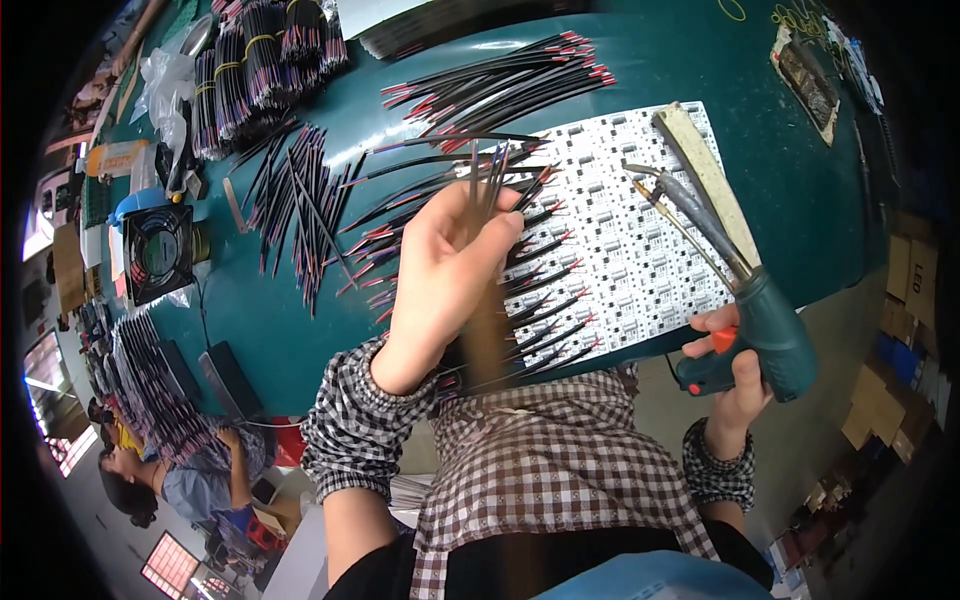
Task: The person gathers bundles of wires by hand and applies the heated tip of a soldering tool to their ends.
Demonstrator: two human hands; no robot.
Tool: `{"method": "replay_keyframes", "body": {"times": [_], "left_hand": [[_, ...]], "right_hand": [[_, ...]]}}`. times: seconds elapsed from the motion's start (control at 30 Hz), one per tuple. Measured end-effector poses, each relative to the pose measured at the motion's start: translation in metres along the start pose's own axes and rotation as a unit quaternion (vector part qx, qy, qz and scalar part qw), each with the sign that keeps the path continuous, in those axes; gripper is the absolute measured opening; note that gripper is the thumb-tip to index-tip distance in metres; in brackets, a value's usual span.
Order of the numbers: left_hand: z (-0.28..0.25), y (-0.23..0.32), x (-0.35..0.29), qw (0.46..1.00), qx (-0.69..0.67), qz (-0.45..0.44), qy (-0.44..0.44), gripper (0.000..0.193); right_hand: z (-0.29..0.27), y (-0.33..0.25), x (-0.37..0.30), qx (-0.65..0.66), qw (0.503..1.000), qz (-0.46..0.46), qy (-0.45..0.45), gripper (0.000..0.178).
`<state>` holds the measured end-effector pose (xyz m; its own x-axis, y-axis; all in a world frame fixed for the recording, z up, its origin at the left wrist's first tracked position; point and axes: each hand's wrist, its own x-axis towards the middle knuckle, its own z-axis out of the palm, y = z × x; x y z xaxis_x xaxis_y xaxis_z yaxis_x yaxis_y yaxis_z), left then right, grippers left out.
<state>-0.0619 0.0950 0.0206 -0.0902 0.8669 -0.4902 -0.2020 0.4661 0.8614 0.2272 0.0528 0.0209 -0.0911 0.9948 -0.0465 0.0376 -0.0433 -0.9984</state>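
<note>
My left hand [450,260] is closed, pinching a few thin black wires [488,172] with bare or coloured ends. It is over the left edge of a white circuit board panel [630,230] covered in rows of small components. More wires [545,305] lie in a row along that edge, their red and black tips on the panel. My right hand [738,375] grips a dark green soldering gun [775,335] with a red trigger. Its long metal tip and thin feed tube point up and left above the panel, apart from the wires.
A pale bar [705,180] lies across the panel's right side. Loose wires [510,85] are spread behind it, and another pile [300,205] lies left. Tied wire bundles [255,70] and a small black fan [160,252] stand further left. A co-worker [190,485] sits at lower left.
</note>
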Motion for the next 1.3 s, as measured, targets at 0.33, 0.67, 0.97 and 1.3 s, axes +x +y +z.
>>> {"method": "replay_keyframes", "body": {"times": [0.33,0.67,0.97,1.3], "left_hand": [[-0.003,0.012,-0.007,0.996,-0.007,0.085,0.025,0.023],[0.021,-0.022,0.021,0.942,0.238,0.226,0.067,0.014],[0.031,-0.026,0.027,0.914,0.299,0.252,0.11,0.015],[0.024,-0.023,0.02,0.892,0.336,0.283,0.103,0.014]], "right_hand": [[-0.002,-0.001,0.002,-0.003,1.0,0.013,-0.003,0.065],[0.004,-0.008,-0.001,-0.024,0.998,0.053,0.014,0.068],[0.005,-0.014,-0.002,-0.046,0.994,0.101,-0.024,0.064],[0.01,-0.016,-0.005,-0.075,0.99,0.121,-0.024,0.064]]}}
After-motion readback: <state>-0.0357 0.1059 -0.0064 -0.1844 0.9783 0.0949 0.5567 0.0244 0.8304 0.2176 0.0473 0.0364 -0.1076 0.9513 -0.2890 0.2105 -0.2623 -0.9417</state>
